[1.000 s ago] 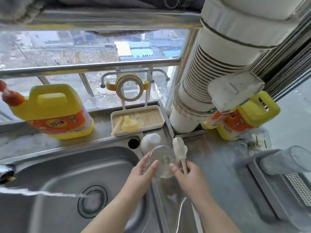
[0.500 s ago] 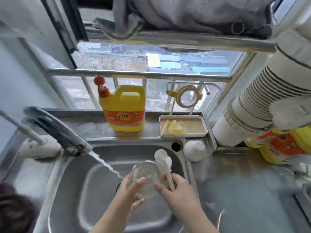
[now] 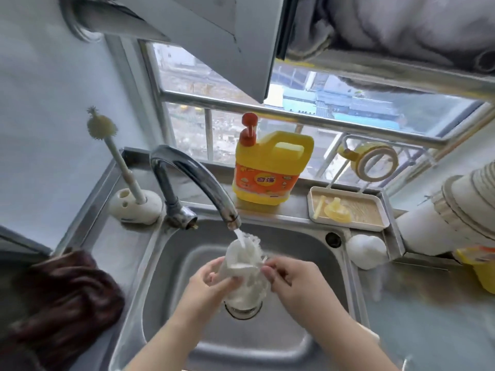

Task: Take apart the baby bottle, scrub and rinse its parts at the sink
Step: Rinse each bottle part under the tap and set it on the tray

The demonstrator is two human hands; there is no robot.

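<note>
Here we go, I've got the bottle right under the faucet, water striking its open mouth over the middle of the sink, directly above the drain. My left hand has its fingers curled round the bottle's lower side, gripping it. My right hand pinches the top of a thin brush handle at the bottle's rim; the foamy brush head seems to be down inside, though the splash blurs it.

To do this well, I reckon I want the bottle tilted so the stream runs along the wall, the brush twisting to the base, and a firm left grip, since wet plastic looks slippery.

Against half a second ago: the brush head stood outside the bottle, beside its rim, and the water fell short of it, to the left. Now the bottle sits in the stream. My view has also swung left, bringing the spiky brush in its holder into sight. The yellow detergent jug and drying tray hold their places on the desk.
</note>
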